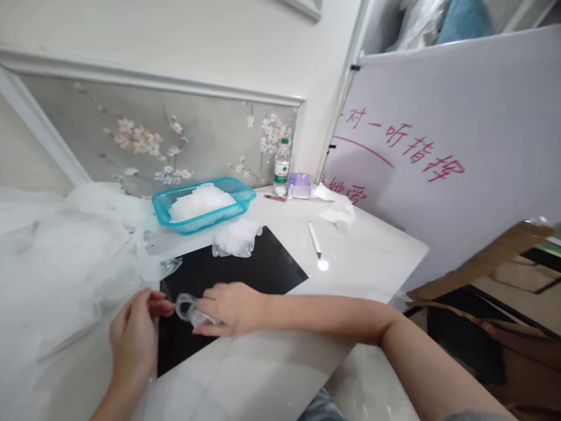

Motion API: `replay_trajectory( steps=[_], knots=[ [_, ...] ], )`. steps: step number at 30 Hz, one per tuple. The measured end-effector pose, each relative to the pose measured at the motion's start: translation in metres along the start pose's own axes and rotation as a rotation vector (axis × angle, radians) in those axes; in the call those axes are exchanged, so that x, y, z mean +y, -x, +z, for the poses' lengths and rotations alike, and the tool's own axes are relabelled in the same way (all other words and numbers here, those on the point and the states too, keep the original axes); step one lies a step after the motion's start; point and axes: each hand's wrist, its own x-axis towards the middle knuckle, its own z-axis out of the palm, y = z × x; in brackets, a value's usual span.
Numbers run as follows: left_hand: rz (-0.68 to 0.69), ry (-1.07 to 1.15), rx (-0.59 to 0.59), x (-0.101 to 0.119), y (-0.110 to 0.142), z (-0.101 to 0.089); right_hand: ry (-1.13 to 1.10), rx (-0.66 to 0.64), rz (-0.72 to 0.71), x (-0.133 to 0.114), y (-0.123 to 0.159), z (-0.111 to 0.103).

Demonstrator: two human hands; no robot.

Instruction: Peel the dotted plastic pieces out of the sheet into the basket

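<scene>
My left hand [134,342] and my right hand [230,307] meet above a black mat [245,275]. Between them is a small loop of clear, crumpled plastic or tulle [190,310]. My right fingers press down on its right part, holding it. The fingertips of my left hand pinch its left end. Part of the loop is hidden under my right fingers. A bunched clear piece [236,238] lies at the far edge of the mat, beyond my right hand.
Sheer white tulle [56,251] heaps along the left. A teal basket [204,204] holds white material at the back of the white table [372,257]. Behind stand a water bottle [282,168] and a purple box [299,186]. A white stylus [314,238] and tissue [339,210] lie nearby. A whiteboard [442,152] stands right.
</scene>
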Motion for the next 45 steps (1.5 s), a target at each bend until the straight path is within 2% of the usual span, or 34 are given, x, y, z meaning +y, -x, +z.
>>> replay_trajectory(
  steps=[3, 5, 7, 9, 12, 15, 17, 19, 21, 24, 26, 30, 32, 33, 35, 39, 43, 45],
  knots=[
    [-0.184, 0.218, 0.045, 0.003, -0.006, 0.002, -0.03, -0.091, 0.023, -0.011, 0.023, -0.004],
    [-0.198, 0.245, 0.045, 0.005, -0.006, 0.003, -0.019, -0.085, 0.082, -0.015, 0.045, -0.013],
    [-0.202, 0.244, 0.023, 0.006, -0.005, 0.004, -0.021, -0.02, 0.195, -0.009, 0.07, -0.029],
    [-0.192, 0.236, 0.001, 0.004, -0.004, 0.004, -0.029, 0.099, 0.353, 0.008, 0.094, -0.056],
    [-0.166, 0.226, -0.029, 0.001, -0.004, 0.002, 0.052, 0.347, 0.89, 0.048, 0.125, -0.109],
    [-0.168, 0.212, -0.065, 0.004, -0.003, 0.0, 0.102, 0.397, 1.031, 0.088, 0.147, -0.159],
    [-0.177, 0.217, -0.079, 0.01, 0.0, -0.001, 0.137, 0.428, 1.093, 0.108, 0.155, -0.183],
    [-0.181, 0.226, -0.078, 0.015, 0.003, -0.002, 0.207, 0.522, 1.136, 0.12, 0.158, -0.197],
    [-0.18, 0.236, -0.064, 0.019, 0.005, -0.001, 0.276, 0.664, 1.136, 0.124, 0.154, -0.201],
    [-0.189, 0.254, -0.048, 0.018, 0.004, 0.0, 0.279, 0.83, 1.012, 0.115, 0.136, -0.181],
    [-0.2, 0.259, -0.055, 0.016, 0.003, 0.0, 0.222, 0.793, 0.941, 0.101, 0.119, -0.147],
    [-0.204, 0.227, -0.065, 0.014, 0.003, -0.001, 0.067, 0.53, 0.817, 0.07, 0.076, -0.052],
    [-0.209, 0.223, -0.064, 0.013, 0.003, -0.002, -0.062, 0.236, 0.799, 0.064, 0.051, -0.017],
    [-0.214, 0.228, -0.064, 0.013, 0.003, -0.002, -0.105, 0.186, 0.825, 0.065, 0.038, -0.006],
    [-0.216, 0.241, -0.077, 0.014, 0.003, -0.002, -0.138, 0.139, 0.778, 0.071, 0.012, 0.003],
    [-0.196, 0.208, -0.079, 0.012, 0.004, -0.002, -0.05, 0.132, 0.711, 0.085, -0.024, -0.002],
    [-0.066, 0.153, -0.102, 0.005, 0.008, -0.002, -0.019, 0.122, 0.591, 0.074, -0.022, -0.001],
    [-0.011, 0.038, -0.178, 0.003, 0.013, -0.002, -0.051, 0.082, 0.516, 0.061, -0.01, 0.001]
  ],
)
